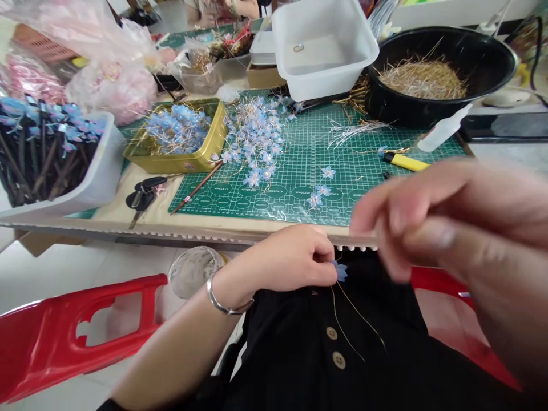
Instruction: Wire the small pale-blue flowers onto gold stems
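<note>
Just off the table's front edge, my left hand (295,257) pinches a small blue flower (341,271) between thumb and curled fingers. Two thin gold wires (357,314) trail down from the flower over the black clothing. Close to the camera at the right, my right hand (449,228) is raised and blurred, its thumb and fingertips pressed together. Whatever it may hold is too fine or smeared to see. A few loose blue flowers (323,190) lie near the front of the green cutting mat (295,157), between the two hands.
A heap of blue flowers (259,134) lies beside a gold tin (171,164) filled with more. Dark stems fill a white bin (103,148) at left. Black scissors (143,197), a yellow cutter (406,161), a glue bottle (443,130), a white tub (325,74) and a black basin (398,108) surround the mat.
</note>
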`<state>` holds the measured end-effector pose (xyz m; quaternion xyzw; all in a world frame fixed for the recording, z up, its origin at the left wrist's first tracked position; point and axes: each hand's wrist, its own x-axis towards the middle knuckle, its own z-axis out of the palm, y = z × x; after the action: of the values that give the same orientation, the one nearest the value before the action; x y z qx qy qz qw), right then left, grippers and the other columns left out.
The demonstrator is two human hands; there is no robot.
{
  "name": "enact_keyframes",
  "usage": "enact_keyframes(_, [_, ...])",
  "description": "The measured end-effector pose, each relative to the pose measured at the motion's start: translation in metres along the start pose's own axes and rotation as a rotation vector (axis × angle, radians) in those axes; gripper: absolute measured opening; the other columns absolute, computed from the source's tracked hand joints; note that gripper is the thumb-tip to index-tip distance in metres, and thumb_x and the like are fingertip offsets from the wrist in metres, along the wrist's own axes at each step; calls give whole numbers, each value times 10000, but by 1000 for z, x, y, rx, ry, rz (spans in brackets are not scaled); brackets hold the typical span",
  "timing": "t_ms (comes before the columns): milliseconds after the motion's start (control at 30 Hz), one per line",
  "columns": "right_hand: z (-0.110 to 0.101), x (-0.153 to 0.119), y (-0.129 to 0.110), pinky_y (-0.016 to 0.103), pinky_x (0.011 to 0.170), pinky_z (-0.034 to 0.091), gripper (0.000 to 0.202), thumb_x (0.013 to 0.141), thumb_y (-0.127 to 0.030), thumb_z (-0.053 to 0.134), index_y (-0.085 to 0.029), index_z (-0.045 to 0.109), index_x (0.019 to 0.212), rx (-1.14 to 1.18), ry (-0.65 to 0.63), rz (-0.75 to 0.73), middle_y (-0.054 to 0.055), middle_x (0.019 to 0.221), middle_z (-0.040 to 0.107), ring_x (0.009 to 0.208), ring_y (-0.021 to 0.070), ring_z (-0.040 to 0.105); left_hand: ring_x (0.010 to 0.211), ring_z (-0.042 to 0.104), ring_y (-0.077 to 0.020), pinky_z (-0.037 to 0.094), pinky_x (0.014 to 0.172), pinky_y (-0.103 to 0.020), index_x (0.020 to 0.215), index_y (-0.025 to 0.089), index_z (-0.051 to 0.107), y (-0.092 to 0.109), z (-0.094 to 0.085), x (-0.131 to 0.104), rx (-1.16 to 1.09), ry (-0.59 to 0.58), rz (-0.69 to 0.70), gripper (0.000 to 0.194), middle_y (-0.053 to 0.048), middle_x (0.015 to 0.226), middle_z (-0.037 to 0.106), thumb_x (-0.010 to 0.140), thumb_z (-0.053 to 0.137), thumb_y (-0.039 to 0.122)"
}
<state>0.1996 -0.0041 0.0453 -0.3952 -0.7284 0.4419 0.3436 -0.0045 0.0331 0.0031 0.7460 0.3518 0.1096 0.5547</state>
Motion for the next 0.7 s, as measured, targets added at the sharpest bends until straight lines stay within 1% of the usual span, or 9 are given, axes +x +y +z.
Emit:
enact_keyframes(33, [-3, 4, 5, 284, 720, 566, 140, 1008, -313, 506, -346, 642, 1010, -104, 78, -3, -17, 988, 696, 864, 151, 680, 589, 469, -108, 357, 561, -255, 500, 177, 538, 0, -5, 0, 17, -47, 7, 236, 35, 653, 520, 703, 659, 176])
enact_keyframes(67, [-5, 7, 11, 321, 781, 554, 152, 998, -352, 518, -333, 662, 1042, -203, 81, 30, 6, 1026, 698, 943, 182, 670, 606, 471, -113, 356, 568, -257, 528, 178, 550, 1, -11, 0, 35, -95, 12, 213, 33, 669, 520, 717, 648, 194])
enact_keyframes(100, [-6, 10, 17, 345, 800, 543, 190, 987, -398, 522, -310, 673, 1061, -253, 4, 97, 22, 1024, 704, 963, 203, 663, 621, 470, -118, 350, 571, -261, 555, 180, 553, 1, -16, 0, 56, -132, 12, 199, 31, 679, 516, 735, 631, 213])
enact_keyframes(167, [-1, 12, 27, 335, 700, 531, 287, 967, -491, 514, -264, 679, 1027, -199, -235, 276, 19, 893, 698, 821, 198, 662, 627, 459, -126, 322, 552, -268, 575, 185, 533, 3, -25, 2, 99, -146, -4, 197, 30, 673, 501, 746, 611, 244])
enact_keyframes(233, [7, 10, 35, 279, 569, 470, 319, 952, -523, 523, -237, 662, 932, -83, -327, 433, -14, 736, 634, 652, 157, 603, 609, 443, -126, 290, 522, -275, 571, 189, 508, 6, -29, 4, 138, -132, -30, 204, 31, 661, 493, 732, 613, 258])
enact_keyframes(400, [18, -4, 42, 224, 493, 355, 305, 921, -487, 606, -221, 586, 774, 93, -203, 533, -47, 666, 557, 560, 104, 485, 633, 488, -132, 327, 545, -273, 608, 185, 573, 9, -28, 10, 157, -77, -37, 168, 17, 704, 554, 748, 621, 264])
enact_keyframes(533, [21, -12, 45, 226, 461, 326, 295, 915, -493, 628, -230, 577, 792, 284, 28, 538, -58, 621, 549, 496, 94, 439, 747, 553, -136, 442, 663, -257, 917, 201, 629, 4, -12, 5, -180, 114, -13, 150, 8, 848, 617, 903, 566, 337])
enact_keyframes(600, [25, -14, 44, 237, 460, 342, 328, 921, -514, 619, -226, 578, 769, 333, 101, 516, -41, 628, 591, 483, 97, 466, 786, 571, -135, 467, 696, -253, 1044, 210, 589, 0, 1, 0, -382, 137, -12, 194, 2, 898, 627, 942, 561, 372])
enact_keyframes(700, [32, -19, 39, 251, 455, 377, 346, 946, -522, 586, -226, 589, 767, 292, 126, 466, -17, 648, 642, 474, 108, 523, 759, 551, -130, 435, 664, -243, 962, 205, 586, -2, 19, -6, -461, 130, -30, 198, 6, 843, 627, 961, 568, 402])
